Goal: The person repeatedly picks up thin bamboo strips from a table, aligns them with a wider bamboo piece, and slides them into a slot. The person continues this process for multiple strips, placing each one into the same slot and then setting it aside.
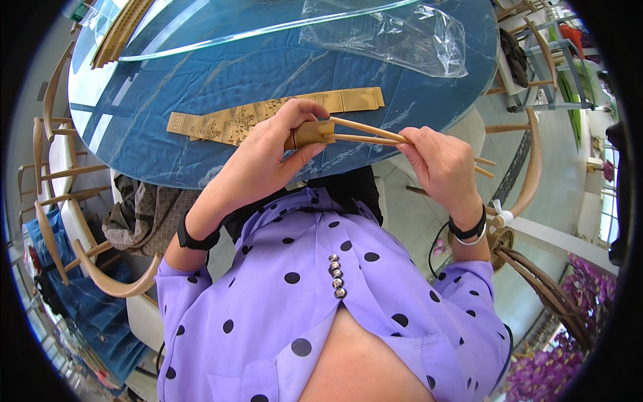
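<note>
purple blouse below; both hands grip chopsticks over table edge.

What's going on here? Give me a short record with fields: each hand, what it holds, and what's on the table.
Left hand: left hand pinches a small tan paper sleeve over one end of the chopsticks
Right hand: right hand grips the pair of wooden chopsticks further along
Table: round blue table with a glass turntable on it
On the table: row of flat tan paper sleeves; crumpled clear plastic bag
Around: wooden chairs; a bag on one seat
</note>
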A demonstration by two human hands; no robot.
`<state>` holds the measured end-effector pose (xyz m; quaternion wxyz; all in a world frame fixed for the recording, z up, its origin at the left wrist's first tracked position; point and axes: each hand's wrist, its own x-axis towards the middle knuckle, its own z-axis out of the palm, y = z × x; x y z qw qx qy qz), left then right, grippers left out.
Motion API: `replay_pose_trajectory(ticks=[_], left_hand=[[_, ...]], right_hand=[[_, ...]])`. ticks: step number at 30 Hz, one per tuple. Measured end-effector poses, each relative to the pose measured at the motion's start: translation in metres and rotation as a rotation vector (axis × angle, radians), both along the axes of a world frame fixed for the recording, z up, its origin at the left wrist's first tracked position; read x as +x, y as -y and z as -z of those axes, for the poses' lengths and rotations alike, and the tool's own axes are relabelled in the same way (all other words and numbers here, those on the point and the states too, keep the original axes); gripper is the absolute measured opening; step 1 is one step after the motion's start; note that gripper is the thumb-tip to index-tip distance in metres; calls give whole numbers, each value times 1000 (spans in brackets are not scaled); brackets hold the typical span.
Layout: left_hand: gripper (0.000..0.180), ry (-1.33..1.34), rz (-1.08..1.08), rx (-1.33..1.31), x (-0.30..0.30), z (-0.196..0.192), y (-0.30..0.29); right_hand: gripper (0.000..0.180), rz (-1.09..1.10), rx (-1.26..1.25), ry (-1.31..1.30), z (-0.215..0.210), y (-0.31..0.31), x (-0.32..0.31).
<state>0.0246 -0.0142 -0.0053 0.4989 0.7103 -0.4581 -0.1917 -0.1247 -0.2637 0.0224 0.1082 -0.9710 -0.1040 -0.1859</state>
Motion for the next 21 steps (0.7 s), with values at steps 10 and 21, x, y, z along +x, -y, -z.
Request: replay_pose_trajectory(ticks=[10, 21], left_hand=[[17, -36, -62, -11, 1, -3, 4], [17, -1, -72, 25, -3, -5, 5]], right_hand=[[18, 14, -80, -18, -3, -3, 0], [17, -16, 56, -158, 2, 0, 10]])
